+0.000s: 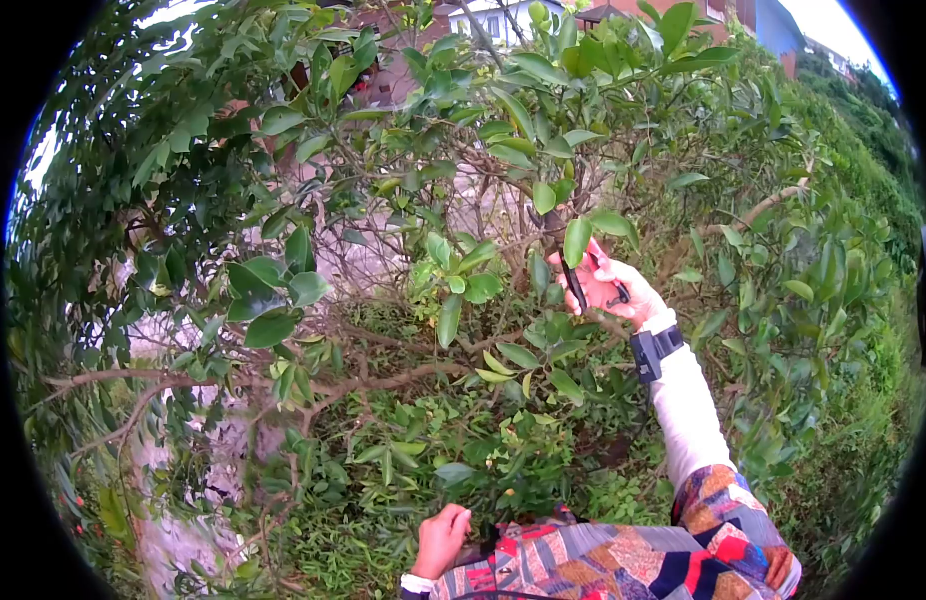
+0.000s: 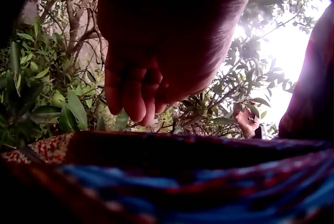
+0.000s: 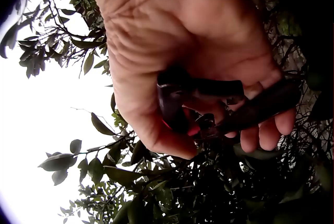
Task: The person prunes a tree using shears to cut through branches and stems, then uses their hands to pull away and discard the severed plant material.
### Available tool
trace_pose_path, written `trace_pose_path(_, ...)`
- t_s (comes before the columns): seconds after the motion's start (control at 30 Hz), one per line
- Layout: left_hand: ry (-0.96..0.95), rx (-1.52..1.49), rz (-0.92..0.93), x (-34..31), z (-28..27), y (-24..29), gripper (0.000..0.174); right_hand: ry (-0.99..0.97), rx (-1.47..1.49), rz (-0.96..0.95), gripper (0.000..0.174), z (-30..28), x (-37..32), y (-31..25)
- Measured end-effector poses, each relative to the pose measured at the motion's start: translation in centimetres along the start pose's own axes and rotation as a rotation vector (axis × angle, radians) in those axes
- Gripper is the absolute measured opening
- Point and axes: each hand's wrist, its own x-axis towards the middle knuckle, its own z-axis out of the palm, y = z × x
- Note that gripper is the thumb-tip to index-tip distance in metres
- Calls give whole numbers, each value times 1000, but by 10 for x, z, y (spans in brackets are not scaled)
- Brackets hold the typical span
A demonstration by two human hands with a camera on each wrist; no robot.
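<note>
My right hand [image 1: 623, 290] is raised among the leaves and grips a pair of pruning shears [image 1: 575, 285] with dark handles. The right wrist view shows the black handles of these pruning shears [image 3: 261, 106] across the palm of the right hand [image 3: 172, 41], fingers curled round one handle and a bit of red by the thumb. Leaves hide part of the tool at the branch [image 1: 555, 225] in the head view. My left hand [image 1: 443, 540] is low, beside the patterned clothing [image 1: 603, 560], its fingers hanging loosely curled in the left wrist view with nothing in them.
A leafy shrub surrounds the right hand, with twigs and glossy leaves [image 1: 578, 242] close by. One thick bare branch [image 1: 383, 380] crosses at mid-height. Low green plants [image 1: 403, 500] cover the ground, pale paving [image 1: 203, 450] lies at left, and buildings [image 1: 503, 20] stand behind.
</note>
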Motion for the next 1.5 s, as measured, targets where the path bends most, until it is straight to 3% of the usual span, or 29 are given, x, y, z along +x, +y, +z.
trace_pose_path(0.17, -39, 6, -70, 5, -3, 15, 19, 54, 21, 38, 70, 0, -2, -1)
trace_pose_path(0.27, -45, 17, -52, 7, -3, 16, 19, 53, -115, 57, 62, 2, -4, -2)
trace_pose_path(0.5, -48, -4, -31, 9, -2, 21, 18, 56, -280, 97, 62, 5, -5, -7)
trace_pose_path(0.7, -19, -4, -14, 9, 1, 16, 18, 195, -294, 110, 52, 14, -4, -11)
trace_pose_path(0.93, 8, -44, 26, 2, 1, 17, 19, 293, -530, 270, 46, 11, 0, -22)
trace_pose_path(1.17, 10, -43, -33, -3, -1, 14, 18, 293, -457, 208, 37, 24, -4, -13)
trace_pose_path(1.2, 16, -13, 0, -2, -1, 13, 17, 348, -432, 181, 38, 28, -6, -12)
trace_pose_path(1.3, 31, 28, 22, -4, -4, 16, 19, 202, -542, 198, 63, 2, -7, -12)
trace_pose_path(1.37, 54, 124, 147, -5, -14, 25, 19, 241, -513, 111, 67, 0, -5, -6)
trace_pose_path(1.4, 33, 123, 143, -5, -17, 23, 20, 299, -572, 186, 66, 1, 1, -8)
trace_pose_path(1.5, 92, 165, 232, -8, -21, 21, 21, 244, -502, 130, 67, -8, 1, -5)
